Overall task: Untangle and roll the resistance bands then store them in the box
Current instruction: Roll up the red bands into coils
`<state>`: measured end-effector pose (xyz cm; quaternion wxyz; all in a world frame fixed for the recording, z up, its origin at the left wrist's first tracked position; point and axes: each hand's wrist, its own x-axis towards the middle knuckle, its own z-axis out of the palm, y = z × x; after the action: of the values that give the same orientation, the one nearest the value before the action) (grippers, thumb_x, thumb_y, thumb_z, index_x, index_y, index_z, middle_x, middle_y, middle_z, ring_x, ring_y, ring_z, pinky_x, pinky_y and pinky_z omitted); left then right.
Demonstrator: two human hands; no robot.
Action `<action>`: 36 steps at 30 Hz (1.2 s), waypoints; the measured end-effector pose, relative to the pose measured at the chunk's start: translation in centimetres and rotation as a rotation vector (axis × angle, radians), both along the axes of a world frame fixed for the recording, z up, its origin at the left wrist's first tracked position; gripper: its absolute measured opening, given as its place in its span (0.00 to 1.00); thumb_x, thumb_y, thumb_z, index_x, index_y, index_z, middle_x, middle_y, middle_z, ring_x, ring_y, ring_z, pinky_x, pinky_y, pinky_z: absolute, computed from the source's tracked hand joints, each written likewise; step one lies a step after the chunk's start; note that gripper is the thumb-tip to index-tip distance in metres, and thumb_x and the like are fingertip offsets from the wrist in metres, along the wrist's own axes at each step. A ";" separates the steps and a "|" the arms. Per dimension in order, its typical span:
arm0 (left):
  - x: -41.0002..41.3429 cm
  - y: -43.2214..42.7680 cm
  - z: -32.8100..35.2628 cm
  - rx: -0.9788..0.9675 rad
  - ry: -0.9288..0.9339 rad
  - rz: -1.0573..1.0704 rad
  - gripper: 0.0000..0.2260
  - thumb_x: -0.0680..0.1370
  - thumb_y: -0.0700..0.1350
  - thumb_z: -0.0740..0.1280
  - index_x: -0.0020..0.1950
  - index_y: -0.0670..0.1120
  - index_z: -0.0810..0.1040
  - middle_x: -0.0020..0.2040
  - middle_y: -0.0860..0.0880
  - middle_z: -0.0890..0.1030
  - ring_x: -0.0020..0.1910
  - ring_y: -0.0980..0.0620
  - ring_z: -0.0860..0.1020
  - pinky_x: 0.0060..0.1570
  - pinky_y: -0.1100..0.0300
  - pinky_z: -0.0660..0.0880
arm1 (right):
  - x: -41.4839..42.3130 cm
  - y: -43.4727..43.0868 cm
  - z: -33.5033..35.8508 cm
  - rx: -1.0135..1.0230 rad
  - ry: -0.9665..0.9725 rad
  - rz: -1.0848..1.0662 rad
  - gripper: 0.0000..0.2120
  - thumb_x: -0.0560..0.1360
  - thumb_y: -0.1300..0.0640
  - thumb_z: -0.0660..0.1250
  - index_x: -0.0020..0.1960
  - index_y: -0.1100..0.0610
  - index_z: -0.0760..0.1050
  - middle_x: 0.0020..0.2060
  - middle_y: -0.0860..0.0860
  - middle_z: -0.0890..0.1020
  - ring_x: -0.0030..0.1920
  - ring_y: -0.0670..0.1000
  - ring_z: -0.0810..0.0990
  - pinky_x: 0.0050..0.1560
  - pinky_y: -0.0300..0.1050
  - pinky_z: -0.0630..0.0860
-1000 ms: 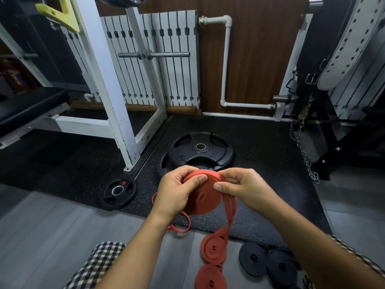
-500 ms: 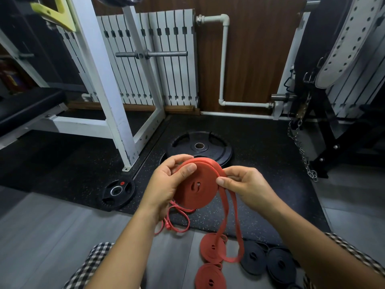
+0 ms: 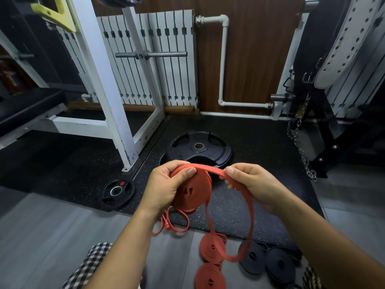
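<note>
Roughly midway, I'm judging: my left grip (image 3: pixel 164 184) is clasping the half-wound red band (image 3: pixel 191 190) above the floor, my right grip (image 3: pixel 250 182) is pinching its loose tail (image 3: pixel 210 169), finished red rolls (image 3: pixel 212 249) and black rolls (image 3: pixel 280 265) are lying below, and no box is showing.

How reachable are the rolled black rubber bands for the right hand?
Probably not yet: the right hand pinches the half-rolled red rubber band, though nothing covers the rolled black rubber bands below.
</note>
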<state>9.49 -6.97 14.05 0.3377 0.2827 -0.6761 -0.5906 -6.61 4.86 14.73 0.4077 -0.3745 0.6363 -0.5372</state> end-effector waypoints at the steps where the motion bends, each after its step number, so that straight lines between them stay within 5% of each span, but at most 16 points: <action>1: 0.0 0.1 0.2 -0.001 0.011 -0.014 0.06 0.67 0.45 0.70 0.42 0.46 0.82 0.35 0.53 0.82 0.38 0.58 0.79 0.40 0.67 0.75 | 0.1 0.1 0.1 0.019 -0.057 0.025 0.11 0.77 0.58 0.61 0.40 0.59 0.79 0.30 0.47 0.79 0.33 0.42 0.76 0.39 0.33 0.73; 4: 0.0 0.5 0.6 0.005 0.038 -0.056 0.08 0.66 0.46 0.69 0.42 0.46 0.81 0.35 0.54 0.82 0.37 0.60 0.79 0.39 0.68 0.75 | 0.3 0.4 0.1 0.100 -0.133 0.111 0.12 0.77 0.56 0.60 0.38 0.57 0.78 0.32 0.47 0.81 0.37 0.44 0.78 0.47 0.38 0.73; 7: 0.0 0.6 0.8 -0.012 0.034 -0.090 0.07 0.66 0.45 0.69 0.41 0.46 0.81 0.35 0.54 0.82 0.36 0.60 0.79 0.38 0.69 0.75 | 0.7 0.3 -0.5 0.154 0.011 0.111 0.11 0.77 0.54 0.62 0.39 0.55 0.78 0.33 0.45 0.80 0.40 0.46 0.77 0.51 0.42 0.73; 11: 0.3 0.5 0.8 -0.046 -0.004 -0.121 0.06 0.66 0.45 0.70 0.41 0.46 0.81 0.35 0.54 0.82 0.37 0.61 0.78 0.39 0.69 0.74 | 1.1 0.1 -0.7 0.082 0.249 0.004 0.05 0.76 0.56 0.64 0.50 0.53 0.78 0.44 0.47 0.82 0.47 0.45 0.80 0.49 0.32 0.74; 14: 0.4 0.6 1.0 -0.064 -0.027 -0.158 0.02 0.70 0.39 0.70 0.42 0.44 0.81 0.35 0.54 0.82 0.36 0.61 0.78 0.38 0.70 0.74 | 2.0 0.2 -0.3 -0.069 0.116 0.093 0.08 0.75 0.62 0.65 0.53 0.55 0.77 0.46 0.50 0.82 0.47 0.45 0.81 0.48 0.34 0.77; 20: 0.2 0.4 1.0 -0.092 -0.054 -0.113 0.04 0.70 0.38 0.70 0.41 0.46 0.82 0.35 0.54 0.82 0.36 0.61 0.79 0.39 0.69 0.74 | 2.0 -0.2 -0.4 -0.058 0.229 0.035 0.07 0.70 0.63 0.71 0.46 0.53 0.79 0.42 0.61 0.83 0.42 0.54 0.80 0.48 0.49 0.79; 24: 0.2 0.3 0.9 -0.120 -0.086 -0.098 0.03 0.70 0.39 0.71 0.42 0.47 0.82 0.35 0.53 0.82 0.37 0.60 0.79 0.39 0.68 0.75 | 1.6 -0.2 -0.1 -0.016 0.152 0.013 0.06 0.69 0.61 0.72 0.45 0.56 0.80 0.43 0.57 0.83 0.41 0.48 0.82 0.45 0.40 0.79; 36: 0.3 0.5 1.2 -0.038 -0.071 -0.180 0.07 0.67 0.44 0.72 0.42 0.43 0.82 0.35 0.52 0.82 0.37 0.58 0.79 0.38 0.68 0.75 | 0.9 0.2 -0.2 0.040 0.106 0.104 0.06 0.67 0.61 0.73 0.41 0.52 0.82 0.40 0.52 0.85 0.43 0.48 0.83 0.49 0.40 0.79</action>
<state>9.79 -6.44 15.21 0.2644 0.2352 -0.7215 -0.5951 -5.66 5.04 14.56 0.4082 -0.4268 0.6475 -0.4817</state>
